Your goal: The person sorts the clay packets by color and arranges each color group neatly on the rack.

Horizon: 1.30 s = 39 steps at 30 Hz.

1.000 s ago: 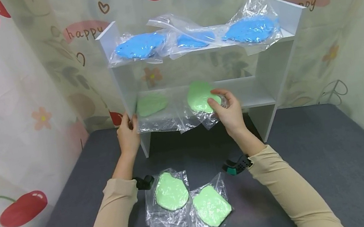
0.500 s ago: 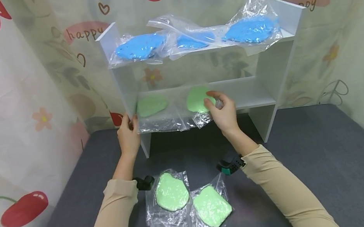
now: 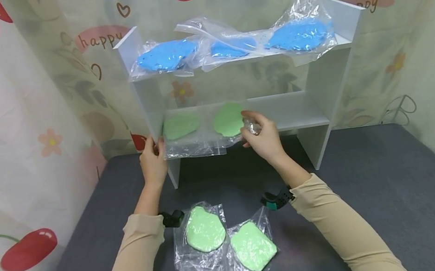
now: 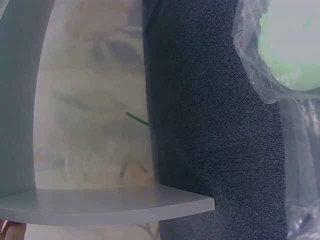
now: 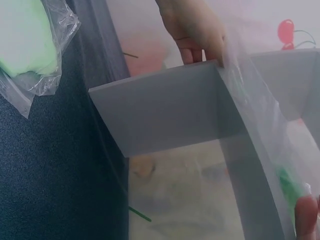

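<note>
On the middle shelf, my right hand (image 3: 262, 137) holds the right edge of a clear plastic bag with a flat green dough-like slab (image 3: 229, 119) inside, fingers and thumb curled about crumpled plastic. Beside it to the left lies another bagged green slab (image 3: 181, 126). My left hand (image 3: 152, 160) grips the left side panel of the white shelf unit (image 3: 298, 109), fingers at the outer face; the right wrist view shows this left hand (image 5: 197, 32) at the panel's edge. A fingertip of my right hand (image 5: 306, 215) shows low at the right there.
Two more bagged slabs, a rounded green one (image 3: 204, 228) and a squarish green one (image 3: 253, 246), lie on the dark table (image 3: 378, 195) between my forearms. Bagged blue slabs (image 3: 299, 35) line the top shelf, plastic overhanging its front edge. A printed curtain stands behind.
My right hand has moved left, and the green slab's bag has shifted left and settled flatter on the middle shelf, beside the other one. My left hand has stayed at the side panel.
</note>
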Motion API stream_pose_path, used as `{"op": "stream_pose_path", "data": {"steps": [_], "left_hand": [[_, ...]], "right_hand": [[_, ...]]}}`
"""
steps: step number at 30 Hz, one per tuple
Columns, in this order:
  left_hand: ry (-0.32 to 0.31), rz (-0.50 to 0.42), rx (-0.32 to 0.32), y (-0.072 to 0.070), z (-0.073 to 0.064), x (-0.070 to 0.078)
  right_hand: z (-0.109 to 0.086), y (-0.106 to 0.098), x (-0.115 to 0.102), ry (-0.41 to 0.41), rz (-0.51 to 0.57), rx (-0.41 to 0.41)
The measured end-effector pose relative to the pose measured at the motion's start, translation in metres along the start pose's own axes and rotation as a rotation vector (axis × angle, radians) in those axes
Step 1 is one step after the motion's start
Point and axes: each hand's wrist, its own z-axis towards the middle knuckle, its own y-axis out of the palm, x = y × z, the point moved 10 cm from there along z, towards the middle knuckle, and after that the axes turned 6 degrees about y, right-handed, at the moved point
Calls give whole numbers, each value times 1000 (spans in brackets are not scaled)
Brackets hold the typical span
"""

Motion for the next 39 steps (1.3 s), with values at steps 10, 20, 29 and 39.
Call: {"op": "stream_pose_path", "data": {"steps": [10,20,29,39], "left_hand": [[-1,13,12,-1,0,0],[-8,11,8,0,-1,0],[-11,10,12,-1,0,-2],[-10,0,4,0,-1,-1]], "right_hand": [[3,7,5,36,-89,1],[2,18,1,53,-152,-82],[2,25,0,79,-240,-139],[0,18,4,113,-221,-105]]}}
